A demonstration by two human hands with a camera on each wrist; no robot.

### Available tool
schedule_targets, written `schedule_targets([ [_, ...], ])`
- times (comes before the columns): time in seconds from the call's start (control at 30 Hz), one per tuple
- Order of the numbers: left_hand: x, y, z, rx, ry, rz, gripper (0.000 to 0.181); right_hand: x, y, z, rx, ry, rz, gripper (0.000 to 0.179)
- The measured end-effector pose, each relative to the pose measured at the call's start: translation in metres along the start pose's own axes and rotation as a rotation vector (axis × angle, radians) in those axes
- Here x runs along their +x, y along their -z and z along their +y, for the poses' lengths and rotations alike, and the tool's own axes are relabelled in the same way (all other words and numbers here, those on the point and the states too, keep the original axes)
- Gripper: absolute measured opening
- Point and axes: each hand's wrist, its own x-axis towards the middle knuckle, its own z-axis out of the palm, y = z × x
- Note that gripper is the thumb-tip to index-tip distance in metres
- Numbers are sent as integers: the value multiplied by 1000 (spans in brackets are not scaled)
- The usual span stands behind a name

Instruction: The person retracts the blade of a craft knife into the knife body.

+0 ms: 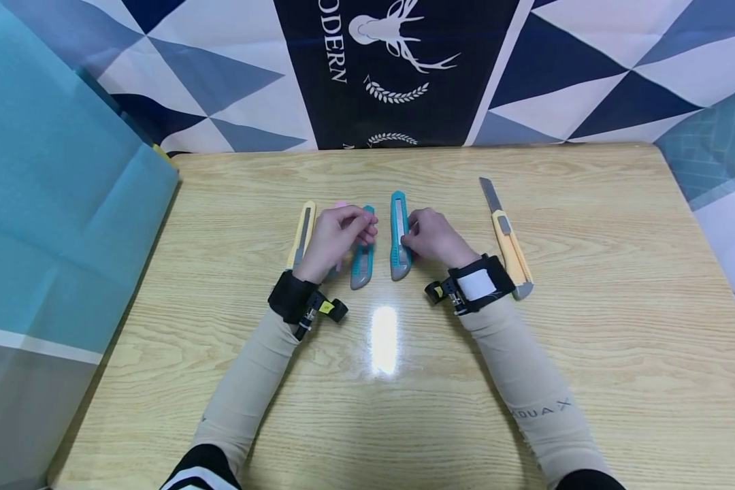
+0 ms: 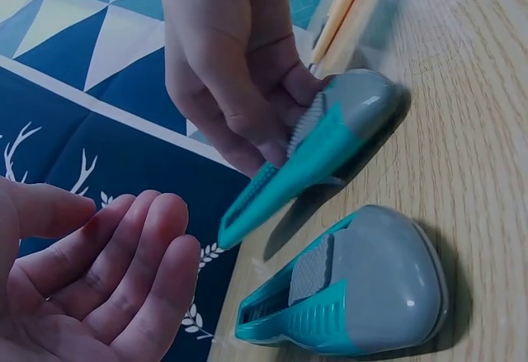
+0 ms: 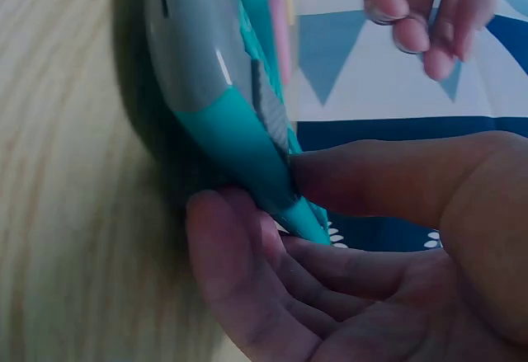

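Note:
My right hand [image 1: 433,236] pinches a teal and grey utility knife [image 1: 398,235] between thumb and fingers. In the left wrist view this utility knife [image 2: 318,160] is tilted, its grey end close to the wood. A second teal utility knife [image 1: 361,267] lies to its left on the table. Above that one hovers my left hand [image 1: 335,239], its fingers loosely bent around nothing. Left of this hand lies a pale yellow utility knife [image 1: 303,231]. A pink object [image 1: 340,203] is mostly hidden beneath the left hand.
On the right lies an orange-yellow utility knife [image 1: 510,245] with its blade extended away from me. The wooden table [image 1: 612,286] meets a patterned cloth [image 1: 245,75] at its far edge. A light blue covered surface [image 1: 55,177] borders the left side.

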Motion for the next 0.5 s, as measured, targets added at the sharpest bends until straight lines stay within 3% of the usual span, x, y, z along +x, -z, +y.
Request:
schedule_targets([
  [0.5, 1, 1, -4, 9, 8, -28, 21, 5, -5, 2, 11, -30, -45, 40],
])
